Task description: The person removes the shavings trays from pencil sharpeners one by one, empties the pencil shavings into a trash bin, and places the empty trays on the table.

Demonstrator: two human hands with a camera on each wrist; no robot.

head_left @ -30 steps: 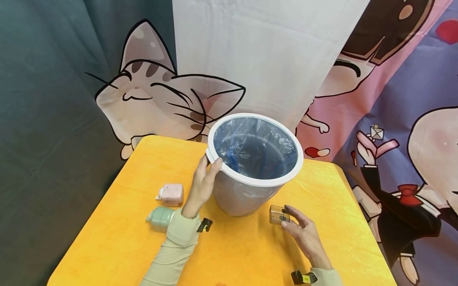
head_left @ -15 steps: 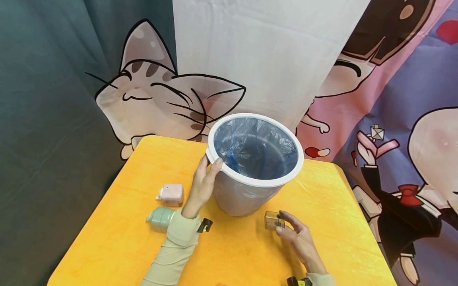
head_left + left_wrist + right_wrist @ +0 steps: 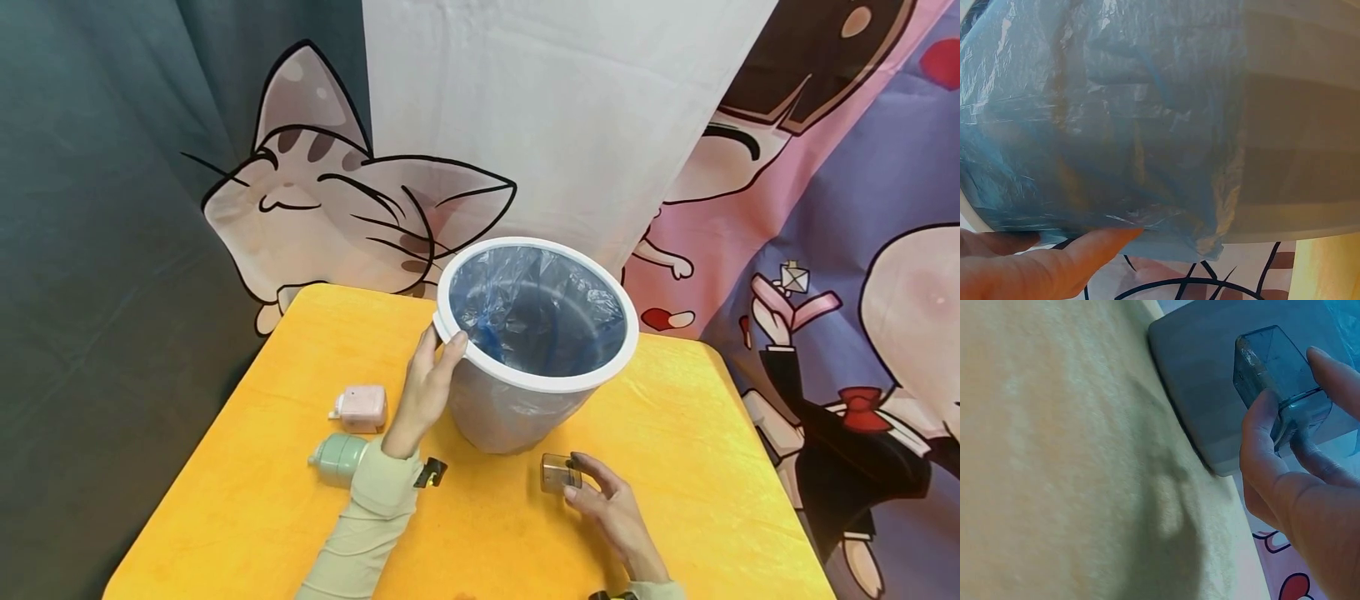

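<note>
A white-rimmed trash bin (image 3: 498, 412) lined with a thin bluish plastic bag (image 3: 540, 312) stands upright on the yellow table. My left hand (image 3: 422, 396) grips its rim at the near left, thumb on top. In the left wrist view, the bag (image 3: 1116, 125) overhangs the bin's outer wall (image 3: 1297, 125) beside my fingers (image 3: 1094, 250). My right hand (image 3: 611, 517) pinches a small see-through smoky box (image 3: 555, 474) between thumb and fingers, held above the table in front of the bin. The right wrist view shows this box (image 3: 1272, 362) tilted, with its contents unclear.
Left of my left arm, a pink square bottle (image 3: 362, 408) and a green bottle (image 3: 337, 460) lie on the yellow table (image 3: 247, 500). A cartoon-printed curtain (image 3: 555, 108) hangs behind the table's far edge.
My right hand has moved left with the small box, and slightly toward the table's front. The left hand and the bin stay where they were.
</note>
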